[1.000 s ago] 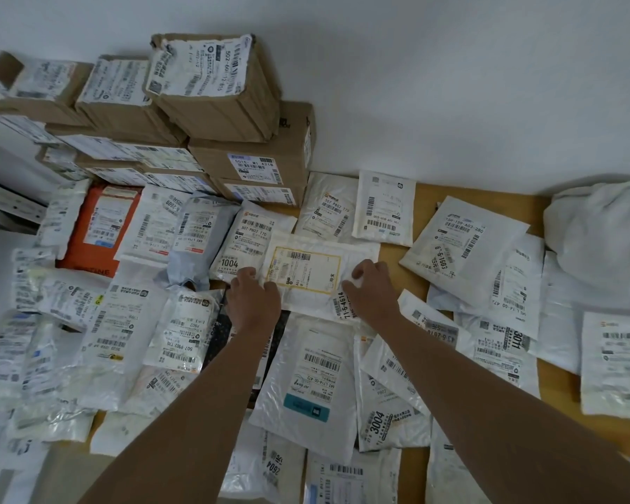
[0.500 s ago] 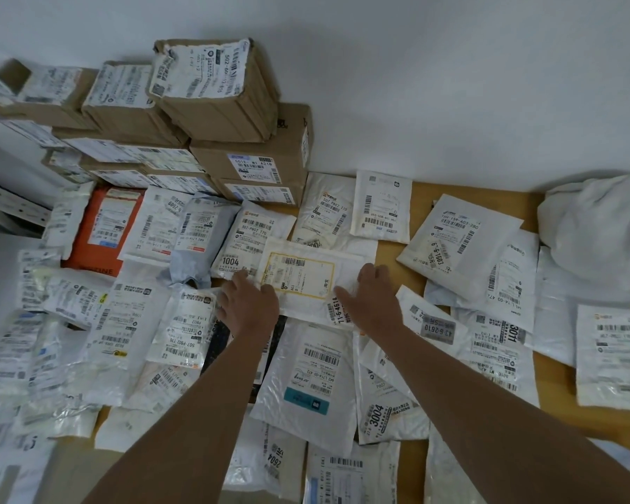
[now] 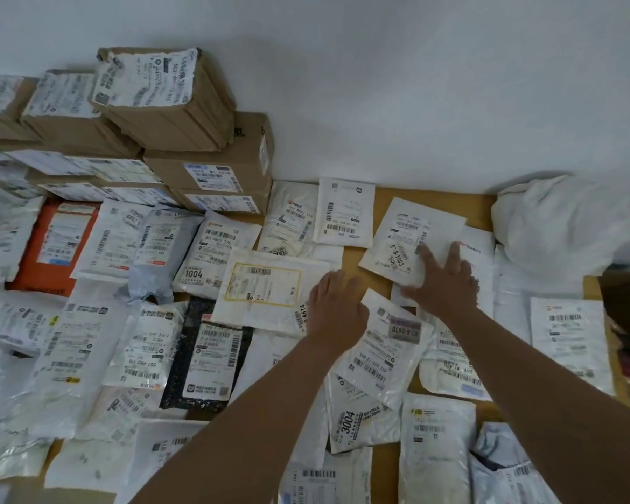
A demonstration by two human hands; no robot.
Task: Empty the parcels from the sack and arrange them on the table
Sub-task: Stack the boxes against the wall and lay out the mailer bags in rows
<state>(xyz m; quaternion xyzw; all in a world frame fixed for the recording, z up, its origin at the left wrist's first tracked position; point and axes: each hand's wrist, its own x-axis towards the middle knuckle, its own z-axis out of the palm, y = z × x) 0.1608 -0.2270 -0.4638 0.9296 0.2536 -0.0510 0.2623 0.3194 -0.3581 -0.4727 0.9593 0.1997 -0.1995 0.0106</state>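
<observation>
On the table (image 3: 384, 205), against the white wall (image 3: 415, 85): parcels spread flat in overlapping rows, labels up, nearly edge to edge. Left hand (image 3: 337, 305) laid palm down across the right edge of the yellow-framed parcel (image 3: 266, 285) and the top corner of the 2610 parcel (image 3: 382, 347), fingers loosely bent, gripping nothing. Right hand (image 3: 442, 281) spread flat, fingers straight and splayed, pressing on the lower right corner of the tilted parcel (image 3: 408, 238), nothing held. Bare wood showing in a strip along the wall behind the tilted parcel, in a small wedge between the two hands, along the right edge, and in narrow gaps near the front right. Sack (image 3: 557, 223) slumped in the far right corner against the wall, crumpled, touching the parcels below it. Stacked boxes (image 3: 182, 114) filling the far left corner, brown, labels on top, flush to the wall. Orange parcel (image 3: 48, 256) just in front of the boxes at left; black parcel (image 3: 204, 354) in the middle row, half under the yellow-framed one's lower left edge. 3004 parcel (image 3: 357, 416) near the front, tucked under the 2610 parcel. Left side packed solid, parcels overlapping past the frame; table's left edge not visible.
</observation>
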